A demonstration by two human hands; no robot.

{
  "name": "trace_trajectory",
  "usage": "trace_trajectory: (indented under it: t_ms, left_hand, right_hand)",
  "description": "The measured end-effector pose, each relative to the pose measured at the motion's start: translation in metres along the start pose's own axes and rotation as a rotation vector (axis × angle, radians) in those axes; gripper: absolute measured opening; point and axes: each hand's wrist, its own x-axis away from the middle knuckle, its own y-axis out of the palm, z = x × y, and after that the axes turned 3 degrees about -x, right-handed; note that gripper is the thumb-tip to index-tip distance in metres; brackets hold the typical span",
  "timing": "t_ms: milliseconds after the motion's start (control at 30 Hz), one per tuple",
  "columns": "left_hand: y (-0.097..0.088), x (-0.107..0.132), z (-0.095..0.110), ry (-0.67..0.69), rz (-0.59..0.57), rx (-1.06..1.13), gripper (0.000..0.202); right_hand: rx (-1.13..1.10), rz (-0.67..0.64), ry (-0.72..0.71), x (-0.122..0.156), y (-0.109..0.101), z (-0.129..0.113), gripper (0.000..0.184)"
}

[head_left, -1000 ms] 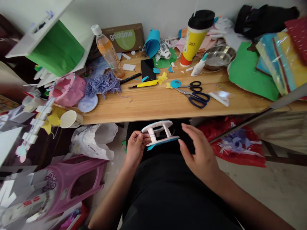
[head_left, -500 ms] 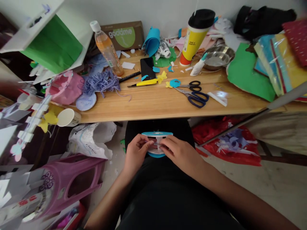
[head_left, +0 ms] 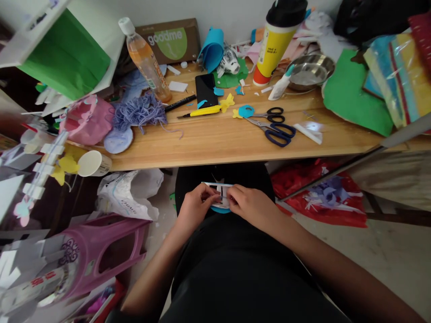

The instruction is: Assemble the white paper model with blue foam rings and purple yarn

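Observation:
Over my lap, below the table's front edge, a small blue-and-white craft piece is held between both hands. Its blue rim shows at the bottom and its white inside faces me. My left hand is closed at its left side, thumb and fingers pinched together. From the right, my right hand grips it with curled fingers. A white strip stands inside the piece between the fingertips. My fingers hide much of the piece.
On the wooden table lie scissors, a yellow utility knife, a phone, purple yarn and a glue bottle. A drink bottle and yellow cup stand behind. A purple stool is at left.
The craft piece has tilted, so its wide blue upper rim now shows as a thin edge. My fingers have shifted slightly on it. The camera view has moved a little.

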Motion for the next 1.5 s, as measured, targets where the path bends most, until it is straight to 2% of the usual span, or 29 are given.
trace_trajectory:
  t_ms: [100, 233, 400, 567, 733, 933, 1100, 1167, 1300, 1500]
  left_hand:
    - [-0.001, -0.003, 0.002, 0.081, 0.044, -0.185, 0.004]
    - [-0.004, -0.006, 0.001, 0.017, -0.013, -0.246, 0.004]
    - [-0.008, -0.012, -0.003, 0.012, -0.010, -0.360, 0.006]
    - [-0.007, -0.017, -0.003, 0.125, -0.123, -0.549, 0.022]
    - [-0.008, -0.017, 0.002, 0.100, -0.163, -0.615, 0.025]
    - [-0.016, -0.008, 0.008, 0.046, -0.283, -0.522, 0.031]
    - [-0.019, 0.003, 0.009, -0.088, -0.400, -0.256, 0.028]
    - [-0.017, 0.007, 0.005, -0.134, -0.374, -0.172, 0.029]
    - [-0.009, 0.010, -0.005, -0.196, -0.234, -0.136, 0.032]
    - [-0.002, 0.013, -0.014, -0.262, -0.215, 0.083, 0.031]
  right_hand:
    - [-0.022, -0.026, 0.024, -0.003, 0.001, 0.001, 0.009]
    - [-0.093, -0.041, 0.050, -0.002, 0.005, 0.003, 0.012]
    - [-0.196, -0.036, 0.091, 0.001, 0.016, 0.005, 0.016]
    - [-0.314, 0.026, 0.115, 0.002, 0.026, 0.003, 0.016]
    - [-0.443, 0.124, 0.129, 0.002, 0.037, 0.000, 0.016]
    - [-0.553, 0.252, 0.178, 0.007, 0.042, -0.012, 0.018]
    - [-0.579, 0.266, 0.205, 0.013, 0.035, -0.022, 0.017]
    - [-0.584, 0.248, 0.219, 0.015, 0.033, -0.026, 0.017]
    - [-0.569, 0.216, 0.202, 0.019, 0.032, -0.031, 0.016]
    - [-0.455, 0.196, 0.197, 0.022, 0.034, -0.024, 0.026]
